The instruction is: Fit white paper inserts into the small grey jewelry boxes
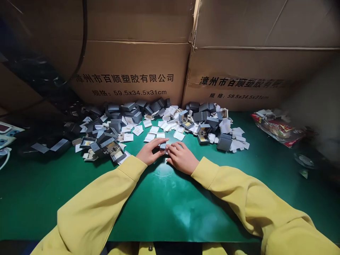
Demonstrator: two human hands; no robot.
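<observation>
Where yellow sleeves [95, 205] cross the near side of a green table [170, 216], the left hand [151, 152] pinches a small grey box [163, 146] between thumb and fingers at mid-table; the right hand [183, 158] has fingertips at its right side, grip indiscernible. Beyond: loose grey boxes [224, 142], some open, among white cards [179, 135]. Rearmost: printed brown cartons [132, 58], side by side.
</observation>
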